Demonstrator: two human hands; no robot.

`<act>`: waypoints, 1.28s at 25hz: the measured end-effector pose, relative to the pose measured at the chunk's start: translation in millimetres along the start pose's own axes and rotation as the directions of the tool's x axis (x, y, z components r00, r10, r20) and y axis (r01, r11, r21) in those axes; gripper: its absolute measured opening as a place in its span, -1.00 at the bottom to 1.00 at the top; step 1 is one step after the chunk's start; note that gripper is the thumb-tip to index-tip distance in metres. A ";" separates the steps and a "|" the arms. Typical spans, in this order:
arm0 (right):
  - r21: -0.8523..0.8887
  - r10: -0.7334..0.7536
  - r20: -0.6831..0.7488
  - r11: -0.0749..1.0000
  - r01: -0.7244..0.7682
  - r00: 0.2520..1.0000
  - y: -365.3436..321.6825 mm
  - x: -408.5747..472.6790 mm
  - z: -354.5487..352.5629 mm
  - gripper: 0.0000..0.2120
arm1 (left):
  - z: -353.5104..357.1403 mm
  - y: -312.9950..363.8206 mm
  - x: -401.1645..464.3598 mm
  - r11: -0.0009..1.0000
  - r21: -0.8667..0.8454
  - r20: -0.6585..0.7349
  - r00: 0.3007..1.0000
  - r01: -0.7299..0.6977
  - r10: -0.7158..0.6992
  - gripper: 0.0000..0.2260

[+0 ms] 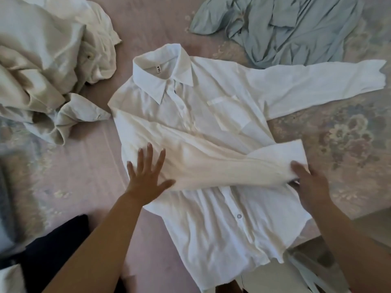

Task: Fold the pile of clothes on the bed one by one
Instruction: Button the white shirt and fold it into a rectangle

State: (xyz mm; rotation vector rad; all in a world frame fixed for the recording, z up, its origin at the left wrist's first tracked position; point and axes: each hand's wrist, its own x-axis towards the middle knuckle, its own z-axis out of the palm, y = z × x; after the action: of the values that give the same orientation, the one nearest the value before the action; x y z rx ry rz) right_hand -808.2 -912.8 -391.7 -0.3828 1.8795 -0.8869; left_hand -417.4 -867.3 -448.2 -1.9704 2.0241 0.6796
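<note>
A white button-up shirt (211, 115) lies face up on the bed, collar toward the far left. One sleeve is folded across its chest, reaching to the right edge. The other sleeve stretches out flat to the far right. My left hand (148, 176) presses flat with spread fingers on the shirt's left side, beside the folded sleeve. My right hand (309, 182) holds the cuff end of the folded sleeve at the shirt's right edge; its fingertips are hidden under the cloth.
A crumpled cream garment (46, 60) sits in a heap at the far left. A pale blue garment (285, 28) lies bunched at the top right. The bed cover (74, 176) is pink with a floral print. The bed's edge and floor show at lower right.
</note>
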 end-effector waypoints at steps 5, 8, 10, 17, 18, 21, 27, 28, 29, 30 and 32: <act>-0.229 0.017 -0.289 0.969 -0.086 0.957 52.1 6.6 -20.3 -0.89 | 26.7 -16.0 -11.0 0.967 0.238 0.007 0.996 -0.093 0.094 -0.18; -0.532 -0.084 -0.136 0.847 -0.001 0.987 52.1 4.7 -24.8 -0.78 | 25.2 -24.4 -13.5 0.973 0.222 0.003 0.998 -0.063 0.064 -0.32; -0.643 -0.060 -0.068 0.766 0.002 0.996 53.0 6.3 -24.3 -0.71 | 19.8 -23.3 -12.1 0.971 0.197 -0.121 0.980 -0.134 0.159 -0.34; -0.547 0.003 -0.075 0.836 -0.043 0.997 39.5 14.4 -16.5 -0.83 | -46.0 -12.7 96.7 0.980 0.093 -0.321 0.926 -0.177 0.198 -0.63; -0.549 -0.053 -0.061 0.836 0.011 0.997 42.5 14.2 -16.1 -0.87 | -54.3 -15.4 109.0 0.991 0.081 -0.263 0.957 -0.102 0.120 -0.63; -0.536 -0.169 -0.039 0.835 0.122 0.985 48.2 9.8 -13.5 -0.70 | -74.9 -29.0 130.6 0.972 0.233 -0.028 0.999 -0.009 0.016 -0.63; -0.596 -0.279 -0.026 0.775 0.210 0.960 59.7 17.9 -1.9 -0.77 | -108.4 -67.6 160.1 0.926 0.373 0.067 0.993 0.065 -0.096 -0.83; -0.599 -0.297 -0.050 0.773 0.209 0.954 60.3 17.5 1.6 -0.77 | -109.0 -72.0 164.0 0.920 0.382 0.012 0.995 0.088 -0.100 -0.85; -0.603 -0.314 -0.090 0.772 0.199 0.945 62.0 18.2 4.0 -0.77 | -109.4 -74.1 166.0 0.910 0.401 -0.011 0.993 0.108 -0.113 -0.83; -0.609 -0.332 -0.127 0.770 0.191 0.935 63.9 19.2 4.7 -0.77 | -109.8 -75.4 166.0 0.892 0.434 -0.007 0.991 0.126 -0.137 -0.78; -0.644 -0.368 -0.151 0.740 0.191 0.918 67.0 22.7 0.7 -0.82 | -109.4 -78.8 164.6 0.860 0.494 0.011 0.988 0.130 -0.156 -0.72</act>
State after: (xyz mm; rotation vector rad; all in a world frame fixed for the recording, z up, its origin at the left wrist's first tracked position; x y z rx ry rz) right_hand -810.4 -881.0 -454.8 -1.0230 2.3969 -0.4920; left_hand -334.0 -1063.1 -444.8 -1.7474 1.7691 0.1478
